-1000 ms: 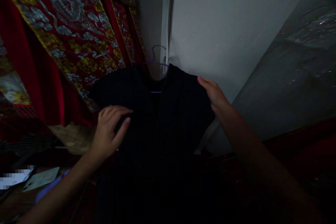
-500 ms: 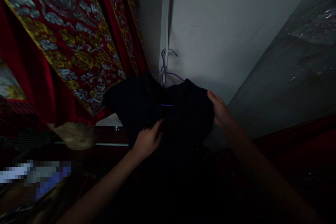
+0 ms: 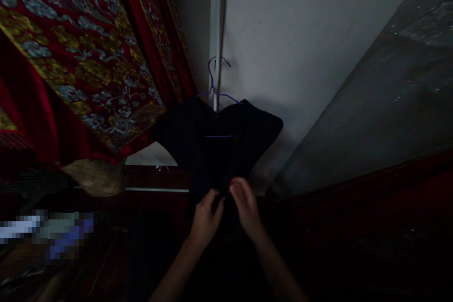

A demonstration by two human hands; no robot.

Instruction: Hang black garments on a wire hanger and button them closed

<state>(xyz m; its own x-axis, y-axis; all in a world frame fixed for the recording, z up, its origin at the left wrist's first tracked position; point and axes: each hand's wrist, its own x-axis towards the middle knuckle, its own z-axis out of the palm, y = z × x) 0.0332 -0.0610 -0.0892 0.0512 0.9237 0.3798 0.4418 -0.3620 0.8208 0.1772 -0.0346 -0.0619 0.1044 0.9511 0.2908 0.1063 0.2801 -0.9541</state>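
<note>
A dark short-sleeved shirt (image 3: 180, 132) hangs on a purple wire hanger (image 3: 213, 86) against the corner strip of the wall. Its neck opening gapes, and the hanger's lower bar shows through it. At the lower front of the opening, my left hand (image 3: 207, 217) pinches one edge of the cloth between thumb and fingers. My right hand (image 3: 245, 203) is close beside it, fingers curled together at the other front edge. The low light hides any buttons and the lower part of the shirt.
Red cloth embroidered in gold and silver (image 3: 95, 71) hangs at the left. A pale checked cloth (image 3: 95, 177) is beneath it. Clear plastic sheeting (image 3: 399, 89) covers the right side against the white wall (image 3: 300, 33). A blurred-out patch (image 3: 67, 236) lies lower left.
My right hand has left the shirt's right shoulder and come down to the front opening. My left hand has moved lower along that opening, and the view has shifted slightly.
</note>
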